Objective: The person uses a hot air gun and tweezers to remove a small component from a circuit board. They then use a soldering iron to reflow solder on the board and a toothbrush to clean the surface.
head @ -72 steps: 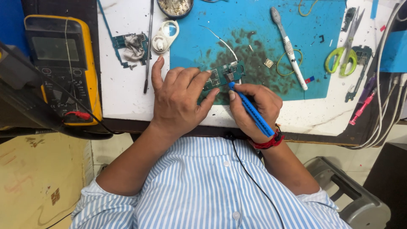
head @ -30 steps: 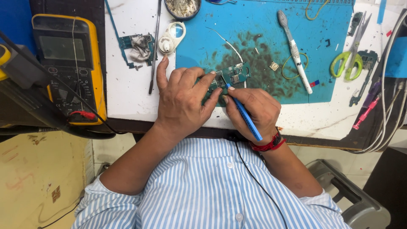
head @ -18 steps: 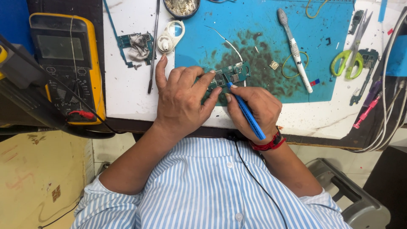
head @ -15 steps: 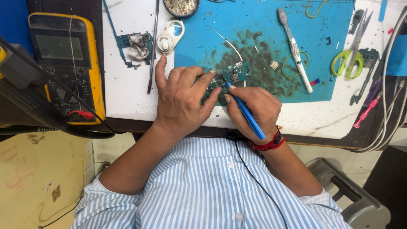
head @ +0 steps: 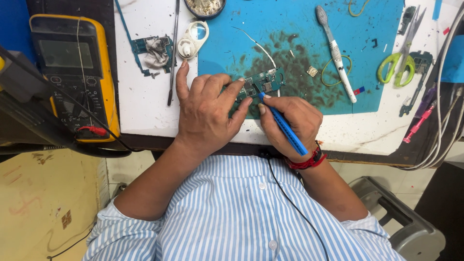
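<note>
My left hand (head: 205,113) pins the small green circuit board (head: 263,82) flat on the blue mat (head: 299,34) near the bench edge. My right hand (head: 290,123) has its fingers closed around the blue tool (head: 285,129), tip touching the board's near edge. I judge the work mid-way: the board is still under the tip, not set aside.

circuit board (head: 263,82) on mat (head: 290,29), multimeter (head: 72,72) far left, scissors (head: 401,65) right

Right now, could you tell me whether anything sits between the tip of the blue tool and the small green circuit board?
Nothing visible does. The right hand holds the blue tool with its tip right at the green circuit board, which the left hand steadies from the other side on the blue mat.
</note>
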